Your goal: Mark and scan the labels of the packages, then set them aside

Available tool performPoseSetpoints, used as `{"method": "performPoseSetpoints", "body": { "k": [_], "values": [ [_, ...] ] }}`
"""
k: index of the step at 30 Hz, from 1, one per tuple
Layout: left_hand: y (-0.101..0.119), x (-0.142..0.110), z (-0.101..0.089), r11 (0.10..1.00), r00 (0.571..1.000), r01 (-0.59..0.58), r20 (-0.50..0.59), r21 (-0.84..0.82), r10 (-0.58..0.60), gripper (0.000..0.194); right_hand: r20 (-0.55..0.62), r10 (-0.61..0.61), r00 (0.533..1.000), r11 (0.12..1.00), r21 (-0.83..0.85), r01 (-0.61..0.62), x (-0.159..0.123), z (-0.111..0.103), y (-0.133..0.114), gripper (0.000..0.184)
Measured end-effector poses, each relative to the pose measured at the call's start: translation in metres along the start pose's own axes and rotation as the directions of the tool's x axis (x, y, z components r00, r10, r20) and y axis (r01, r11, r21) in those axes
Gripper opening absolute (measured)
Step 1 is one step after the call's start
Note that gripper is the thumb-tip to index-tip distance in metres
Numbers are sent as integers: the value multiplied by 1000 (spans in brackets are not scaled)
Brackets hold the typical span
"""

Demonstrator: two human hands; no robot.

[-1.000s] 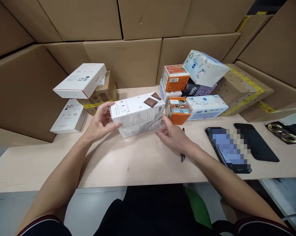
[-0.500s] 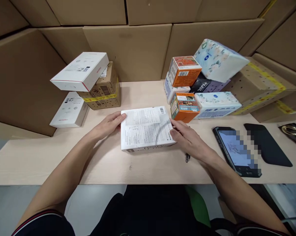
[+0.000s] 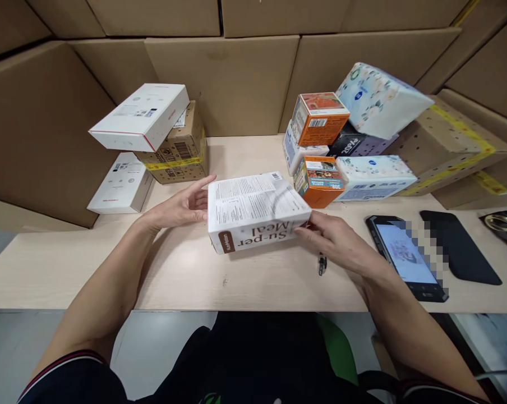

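A white "Su-per Meal" box [image 3: 257,216] is tilted above the table in front of me, its printed front side showing upside down. My right hand [image 3: 333,238] grips the box's right end, thumb on the near side and fingers mostly hidden behind the corner. At the left end, my left hand [image 3: 181,205] is open, with thumb and fingers apart; the fingertips are beside the box's edge, and whether they touch it I cannot tell. A small dark object [image 3: 322,264] lies on the table below my right hand.
On the left, white boxes [image 3: 142,115] lie on and beside a brown carton [image 3: 180,151] with yellow tape. Orange boxes [image 3: 321,182], tissue packs [image 3: 375,174] and taped cartons [image 3: 442,140] stand at right. A phone [image 3: 377,247] and a black flat pad [image 3: 459,247] lie nearer. Cardboard walls enclose the table.
The box has tipped, so its lettered front side now shows. My left hand has loosened, its fingers spreading from the left edge; the right still holds on. The view has shifted slightly.
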State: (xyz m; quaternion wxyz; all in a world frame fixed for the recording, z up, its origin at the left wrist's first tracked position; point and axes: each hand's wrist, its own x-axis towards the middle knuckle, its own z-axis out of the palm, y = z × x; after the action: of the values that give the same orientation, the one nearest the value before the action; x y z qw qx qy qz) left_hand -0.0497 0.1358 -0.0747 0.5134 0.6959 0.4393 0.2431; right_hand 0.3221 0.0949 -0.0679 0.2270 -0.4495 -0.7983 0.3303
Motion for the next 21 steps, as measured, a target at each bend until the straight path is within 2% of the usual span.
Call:
{"method": "performPoseSetpoints", "body": {
  "k": [4, 7, 10, 12, 15, 17, 21],
  "values": [
    [4, -1, 7, 999, 999, 34, -14, -19, -34, 96, -237, 2, 971, 999, 34, 6, -3, -5, -4, 40],
    [3, -1, 14, 998, 998, 58, 3, -35, -58, 86, -319, -22, 948, 998, 54, 41, -5, -8, -5, 46],
    [-1, 2, 18, 999, 999, 46, 10, -24, -46, 67, -304, -25, 952, 989, 133, 69, -5, -7, -2, 46],
    [-4, 3, 16, 998, 999, 46, -26, 41, -45, 57, -281, -27, 959, 980, 181, 81, -4, -4, 2, 41],
    [-4, 3, 11, 986, 996, 62, -68, 157, -52, 52, -289, -39, 957, 985, 149, 85, -1, 3, 7, 28],
    [-1, 2, 8, 980, 996, 33, -83, 195, -17, 50, -292, -42, 955, 991, 111, 77, 1, 6, 10, 23],
    [8, -4, 5, 995, 998, -48, -45, 90, 52, 49, -270, -14, 963, 994, 98, 42, 3, 11, 14, 34]
  ]
}}
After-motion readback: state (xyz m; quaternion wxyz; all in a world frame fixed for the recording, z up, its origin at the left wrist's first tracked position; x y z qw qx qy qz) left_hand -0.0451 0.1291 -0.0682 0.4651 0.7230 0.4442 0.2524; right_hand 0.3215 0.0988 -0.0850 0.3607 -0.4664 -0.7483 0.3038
